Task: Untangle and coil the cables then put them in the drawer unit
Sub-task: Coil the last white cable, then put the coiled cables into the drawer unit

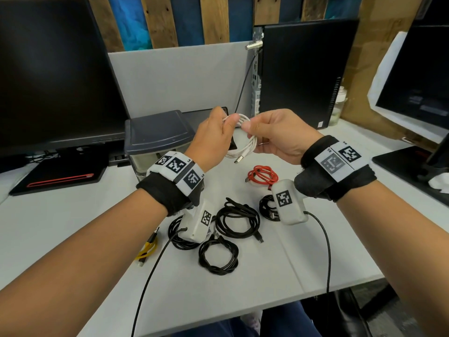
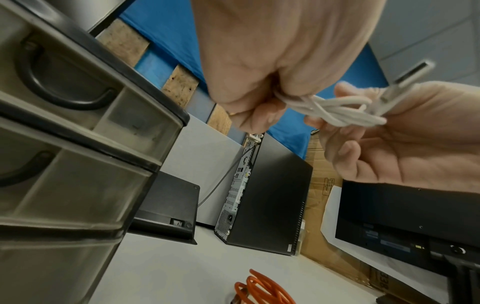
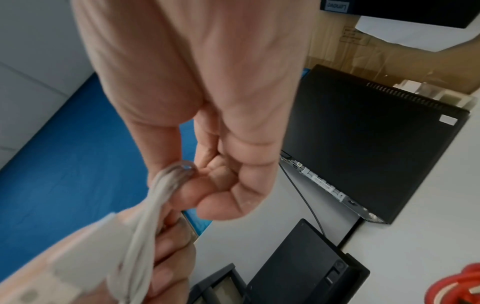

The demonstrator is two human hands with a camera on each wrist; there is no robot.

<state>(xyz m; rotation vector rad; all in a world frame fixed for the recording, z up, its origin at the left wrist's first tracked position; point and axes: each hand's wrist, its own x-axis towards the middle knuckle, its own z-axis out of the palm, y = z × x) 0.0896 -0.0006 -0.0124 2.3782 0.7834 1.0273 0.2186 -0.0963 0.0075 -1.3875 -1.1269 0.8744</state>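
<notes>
Standing along the back of the white desk are a big dark monitor and a black computer tower, the monitor cut off at the left edge. Nearer sits the drawer unit, its drawers half hidden behind the left wrist. Raised between them, the left hand and right hand both pinch a coiled white cable, fingers curled round its loops; one plug dangles. Below lie black coils, partly covered by the wrist cameras, a red cable, and a yellow cable mostly hidden by the left forearm.
</notes>
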